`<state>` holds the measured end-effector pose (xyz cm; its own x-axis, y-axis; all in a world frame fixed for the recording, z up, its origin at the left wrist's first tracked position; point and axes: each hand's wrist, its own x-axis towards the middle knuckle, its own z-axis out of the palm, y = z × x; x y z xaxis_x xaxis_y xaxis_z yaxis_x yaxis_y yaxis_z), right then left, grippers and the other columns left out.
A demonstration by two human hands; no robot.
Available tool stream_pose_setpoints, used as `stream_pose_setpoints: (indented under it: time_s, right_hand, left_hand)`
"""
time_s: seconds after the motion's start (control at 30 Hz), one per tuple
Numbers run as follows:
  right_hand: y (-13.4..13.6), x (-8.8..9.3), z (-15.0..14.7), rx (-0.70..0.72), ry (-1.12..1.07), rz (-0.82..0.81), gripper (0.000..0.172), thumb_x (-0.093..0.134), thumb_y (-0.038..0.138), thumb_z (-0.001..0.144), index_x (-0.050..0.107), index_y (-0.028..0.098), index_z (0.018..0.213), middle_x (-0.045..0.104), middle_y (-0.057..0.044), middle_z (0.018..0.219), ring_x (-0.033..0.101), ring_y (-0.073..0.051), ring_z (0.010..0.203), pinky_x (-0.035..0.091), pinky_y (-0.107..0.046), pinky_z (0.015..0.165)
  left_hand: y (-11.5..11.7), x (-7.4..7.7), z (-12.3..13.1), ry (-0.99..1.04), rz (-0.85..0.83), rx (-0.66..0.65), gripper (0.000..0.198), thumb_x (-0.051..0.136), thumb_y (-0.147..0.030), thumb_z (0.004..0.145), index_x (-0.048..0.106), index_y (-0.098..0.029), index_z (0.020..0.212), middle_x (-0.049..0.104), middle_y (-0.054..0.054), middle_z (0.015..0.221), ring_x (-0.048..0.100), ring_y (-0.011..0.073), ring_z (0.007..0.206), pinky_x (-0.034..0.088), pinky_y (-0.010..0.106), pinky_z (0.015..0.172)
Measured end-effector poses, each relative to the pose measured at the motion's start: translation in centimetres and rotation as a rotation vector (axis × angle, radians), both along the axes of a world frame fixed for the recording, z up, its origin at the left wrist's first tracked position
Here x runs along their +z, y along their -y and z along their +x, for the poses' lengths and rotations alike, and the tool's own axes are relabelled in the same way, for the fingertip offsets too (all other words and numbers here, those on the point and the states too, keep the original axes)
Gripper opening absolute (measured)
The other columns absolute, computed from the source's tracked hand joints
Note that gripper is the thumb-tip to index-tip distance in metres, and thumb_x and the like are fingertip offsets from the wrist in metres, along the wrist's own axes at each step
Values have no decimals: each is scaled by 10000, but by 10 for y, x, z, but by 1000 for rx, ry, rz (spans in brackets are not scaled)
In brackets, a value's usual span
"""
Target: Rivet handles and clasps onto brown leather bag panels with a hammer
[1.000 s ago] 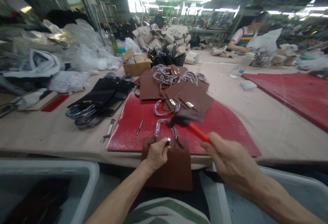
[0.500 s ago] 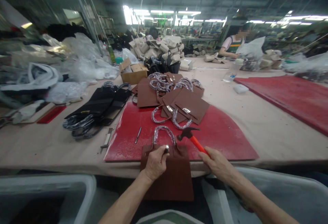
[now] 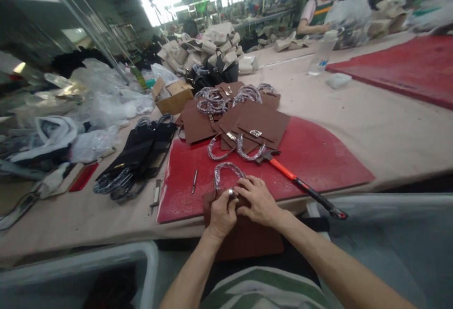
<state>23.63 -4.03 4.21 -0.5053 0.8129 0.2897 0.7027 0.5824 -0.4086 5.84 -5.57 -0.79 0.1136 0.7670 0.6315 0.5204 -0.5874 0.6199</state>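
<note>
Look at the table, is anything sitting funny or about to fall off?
Yes. The hammer lies on the red mat with its black grip end poking out past the table edge. The brown bag under the left hand and right hand also hangs partly over the edge.

matt brown leather-like bag panel (image 3: 244,233) at lower centre, its handle (image 3: 226,173) wrapped in shiny clear film; small bright metal stud (image 3: 231,192) above it. glossy red mat (image 3: 318,158), scuffed. hammer (image 3: 300,184) at centre right: dull metal head, smooth orange-and-black handle. beige matt tabletop (image 3: 382,125).
</note>
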Motion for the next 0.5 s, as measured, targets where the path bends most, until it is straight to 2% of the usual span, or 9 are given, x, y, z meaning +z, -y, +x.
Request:
stream_pose_setpoints:
  time_s: [0.1, 0.2, 0.27, 0.37, 0.5]
  right_hand:
    - [0, -8, -8, -62, -2, -4, 555, 872, 409, 736, 657, 228, 1214, 570, -60, 1300, 413, -302, 1235, 357, -462, 1055]
    - [0, -9, -8, -93, 7, -19, 616, 891, 436, 713, 650, 222, 1237, 563, -52, 1331, 411, -301, 1240, 350, -467, 1050]
    - [0, -7, -8, -105, 12, -28, 643, 901, 438, 700, 645, 213, 1246, 567, -48, 1333, 415, -297, 1229, 348, -467, 1046]
    - [-1, -5, -10, -111, 15, -36, 634, 910, 420, 689, 653, 218, 1232, 568, -32, 1330, 414, -294, 1222, 347, -463, 1043]
    - [-2, -5, -11, -118, 25, -45, 586, 908, 400, 697, 671, 225, 1203, 568, -27, 1339, 411, -302, 1233, 339, -474, 1045]
  left_hand:
    - [3, 4, 1, 116, -117, 18, 129, 523, -225, 966, 635, -186, 1014, 721, 57, 946, 707, 172, 889, 587, 271, 825]
    - [4, 20, -7, 390, -224, 141, 147, 545, -296, 974, 613, -168, 1004, 725, 70, 943, 712, 177, 885, 598, 288, 826]
    - [1, 33, -24, 518, -272, 216, 191, 564, -343, 966, 590, -162, 1020, 722, 75, 949, 716, 183, 874, 607, 304, 819]
    - [-9, 43, -66, 458, -330, 311, 249, 612, -379, 911, 587, -159, 1024, 718, 71, 950, 714, 186, 851, 604, 309, 815]
    - [-29, 40, -122, 186, -481, 508, 246, 613, -350, 838, 621, -153, 985, 713, 57, 839, 697, 203, 777, 578, 298, 748]
